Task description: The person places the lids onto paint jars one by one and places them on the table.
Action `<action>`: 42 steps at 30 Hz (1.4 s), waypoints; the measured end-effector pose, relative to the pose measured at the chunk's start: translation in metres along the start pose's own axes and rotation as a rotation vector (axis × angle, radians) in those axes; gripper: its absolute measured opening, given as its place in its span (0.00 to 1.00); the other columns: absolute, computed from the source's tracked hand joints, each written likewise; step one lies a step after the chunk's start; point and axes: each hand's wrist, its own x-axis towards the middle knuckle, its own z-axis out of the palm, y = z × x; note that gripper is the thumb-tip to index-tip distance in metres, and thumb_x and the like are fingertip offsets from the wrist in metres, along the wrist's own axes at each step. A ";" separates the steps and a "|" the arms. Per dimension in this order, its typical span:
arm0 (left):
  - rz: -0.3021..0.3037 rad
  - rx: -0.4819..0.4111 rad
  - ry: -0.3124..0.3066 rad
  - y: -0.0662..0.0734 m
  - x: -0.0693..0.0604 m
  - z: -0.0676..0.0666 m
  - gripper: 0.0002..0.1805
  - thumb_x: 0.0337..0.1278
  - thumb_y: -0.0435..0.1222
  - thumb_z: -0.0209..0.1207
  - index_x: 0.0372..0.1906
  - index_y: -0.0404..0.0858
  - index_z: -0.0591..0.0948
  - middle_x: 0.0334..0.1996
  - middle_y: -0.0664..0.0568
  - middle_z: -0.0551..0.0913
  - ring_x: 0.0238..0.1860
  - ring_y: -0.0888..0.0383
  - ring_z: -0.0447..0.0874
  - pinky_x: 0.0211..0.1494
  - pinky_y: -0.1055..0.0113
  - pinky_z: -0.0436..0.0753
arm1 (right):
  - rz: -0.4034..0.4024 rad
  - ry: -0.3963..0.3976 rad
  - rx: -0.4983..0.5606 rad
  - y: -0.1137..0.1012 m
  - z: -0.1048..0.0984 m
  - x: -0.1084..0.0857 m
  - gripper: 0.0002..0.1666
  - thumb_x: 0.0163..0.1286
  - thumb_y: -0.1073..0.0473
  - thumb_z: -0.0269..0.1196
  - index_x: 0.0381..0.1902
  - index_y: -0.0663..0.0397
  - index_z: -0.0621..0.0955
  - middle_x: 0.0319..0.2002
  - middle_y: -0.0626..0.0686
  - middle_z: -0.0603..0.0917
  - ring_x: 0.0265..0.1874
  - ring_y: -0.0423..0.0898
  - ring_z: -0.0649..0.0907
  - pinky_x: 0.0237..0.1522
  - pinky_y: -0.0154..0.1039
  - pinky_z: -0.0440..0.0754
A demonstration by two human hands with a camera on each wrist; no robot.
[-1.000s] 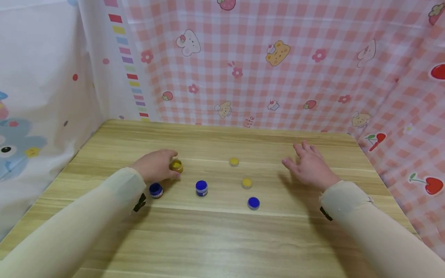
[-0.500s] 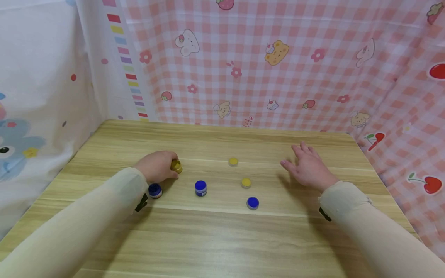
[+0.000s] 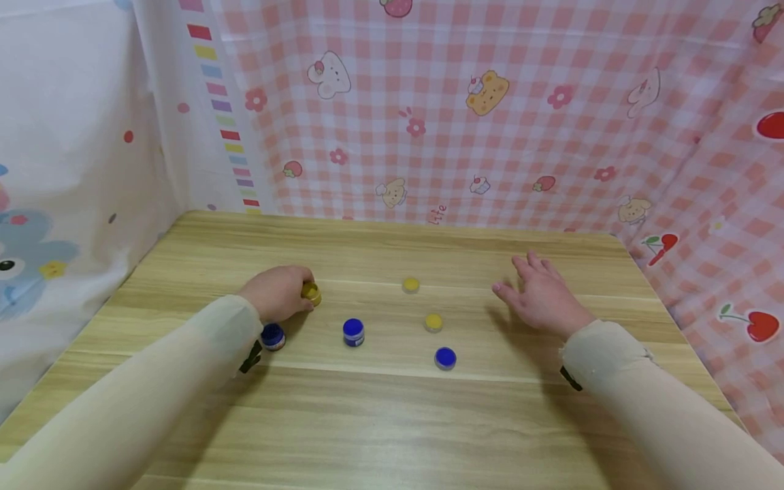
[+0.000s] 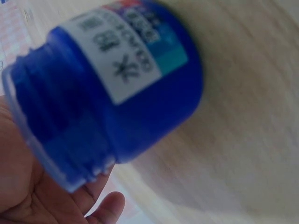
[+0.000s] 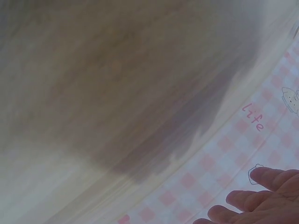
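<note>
My left hand (image 3: 278, 294) pinches a small yellow paint jar (image 3: 312, 294) between thumb and fingers on the left of the table. Just below that wrist stands an open blue gouache jar (image 3: 273, 337); in the left wrist view this blue jar (image 4: 154, 107) looms close, its threaded neck bare, and it hides what the hand (image 4: 23, 172) holds. A second blue jar (image 3: 353, 332) with a bright blue top is to the right. On the far side my right hand (image 3: 545, 294) hovers over the wood, fingers spread, holding nothing; its fingertips (image 5: 264, 177) show in the right wrist view.
Two small yellow discs, one farther back (image 3: 411, 285) and one nearer (image 3: 433, 322), lie mid-table like lids. A blue disc (image 3: 446, 358) lies in front of them. Patterned cloth (image 3: 429, 136) hangs behind the wooden table (image 3: 380, 422) and at both sides.
My left hand has closed its thumb and fingers onto the yellow jar, moving slightly right. The right hand and the other jars and discs have hardly changed place.
</note>
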 end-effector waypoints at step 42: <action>0.012 -0.090 0.077 0.016 -0.007 -0.014 0.23 0.69 0.44 0.66 0.63 0.39 0.80 0.47 0.48 0.87 0.45 0.51 0.83 0.58 0.49 0.83 | -0.239 -0.129 0.026 -0.073 0.035 -0.003 0.36 0.74 0.45 0.68 0.73 0.55 0.76 0.63 0.57 0.84 0.63 0.56 0.83 0.70 0.56 0.77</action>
